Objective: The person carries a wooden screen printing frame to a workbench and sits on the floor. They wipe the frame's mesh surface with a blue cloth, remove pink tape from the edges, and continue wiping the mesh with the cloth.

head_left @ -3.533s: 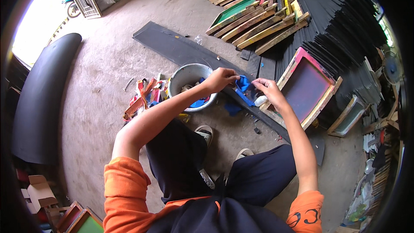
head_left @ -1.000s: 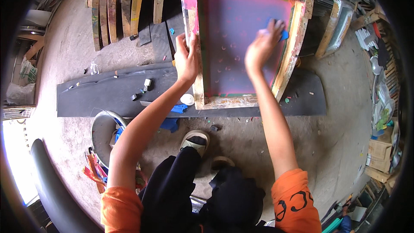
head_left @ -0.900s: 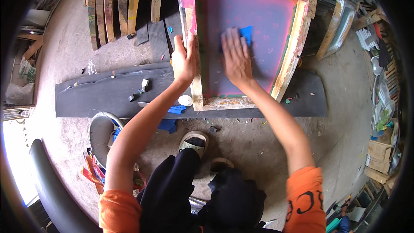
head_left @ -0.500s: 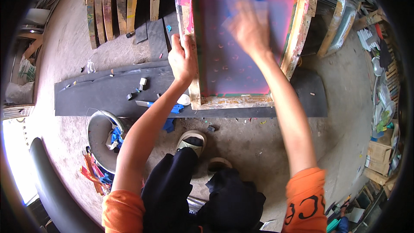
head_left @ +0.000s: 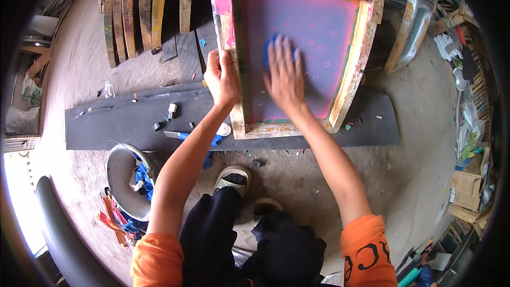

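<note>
Screen (head_left: 324,26) in a wooden frame stood before you, its lower end over the black sheet (head_left: 122,127) on the floor. Pink paint covered its top rail and the upper part of its left rail, with a dark smear toward the top right corner; the right and bottom rails showed stained, pale wood. Its mesh looked greyish purple, dotted with small pink marks and glowing pink near the right and bottom edges, inside a dark green border. Your left hand (head_left: 221,81) gripped the frame's left rail, fingers bent around it. Your right hand (head_left: 287,74) lay flat on the mesh, left of its middle, fingers stretched out and slightly parted over a blue cloth (head_left: 267,56) that showed beside them. Both your arms reached forward from orange sleeves (head_left: 366,239), the left one more bent at the elbow.
</note>
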A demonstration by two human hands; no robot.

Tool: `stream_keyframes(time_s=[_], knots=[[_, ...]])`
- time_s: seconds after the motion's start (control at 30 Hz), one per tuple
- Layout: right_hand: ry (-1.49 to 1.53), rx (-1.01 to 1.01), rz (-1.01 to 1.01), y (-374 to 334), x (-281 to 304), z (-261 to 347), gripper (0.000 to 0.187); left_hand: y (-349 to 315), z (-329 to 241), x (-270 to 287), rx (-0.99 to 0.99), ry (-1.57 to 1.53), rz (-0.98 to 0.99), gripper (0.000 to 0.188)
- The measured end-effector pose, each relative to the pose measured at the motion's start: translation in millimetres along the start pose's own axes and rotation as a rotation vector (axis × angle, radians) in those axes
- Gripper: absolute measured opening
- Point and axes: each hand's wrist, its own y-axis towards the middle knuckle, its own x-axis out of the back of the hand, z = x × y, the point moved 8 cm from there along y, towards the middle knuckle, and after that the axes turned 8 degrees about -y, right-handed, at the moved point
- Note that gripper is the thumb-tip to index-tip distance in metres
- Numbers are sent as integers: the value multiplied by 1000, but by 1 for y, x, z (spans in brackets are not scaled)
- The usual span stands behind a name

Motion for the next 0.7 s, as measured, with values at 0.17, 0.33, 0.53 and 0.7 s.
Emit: stream_keyframes(time_s=[0.17,0.33,0.53,0.7], knots=[[-182,-75,21,-73,-22,-48,73,-2,-4,-10,-29,62,37,30],[-70,-411,-349,38,32,-101,77,-5,-3,-17,59,42,81,30],[105,-100,-42,-28,-16,-7,72,-2,-4,-6,51,40,26,29],[13,-360,-188,-56,-14,-69,70,1,-10,-7,-12,1,40,31]])
